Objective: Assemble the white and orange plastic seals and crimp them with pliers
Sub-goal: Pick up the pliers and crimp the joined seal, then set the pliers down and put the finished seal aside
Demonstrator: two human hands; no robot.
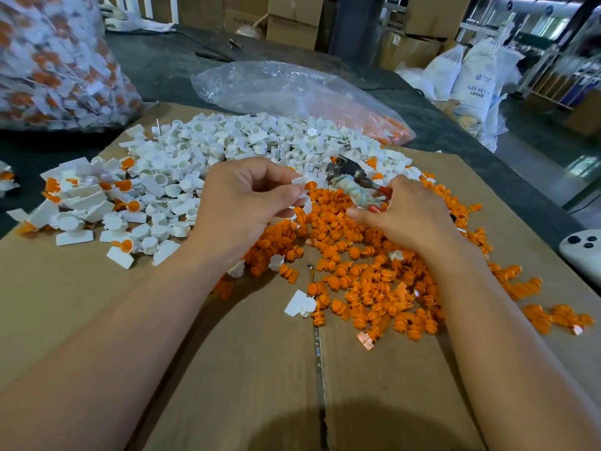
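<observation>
Background "ABS RESIN" sack [473, 79] beyond pliers [349, 173]

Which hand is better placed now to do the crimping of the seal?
Right. The right hand grips the pliers, whose head is close beside the seal that the left hand pinches.

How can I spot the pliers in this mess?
Find the cardboard sheet and look where the white pile meets the orange pile. The right hand grips the pliers there. Unlike the plastic pieces around, they are metal, with red handles and cloth wrapping.
</observation>
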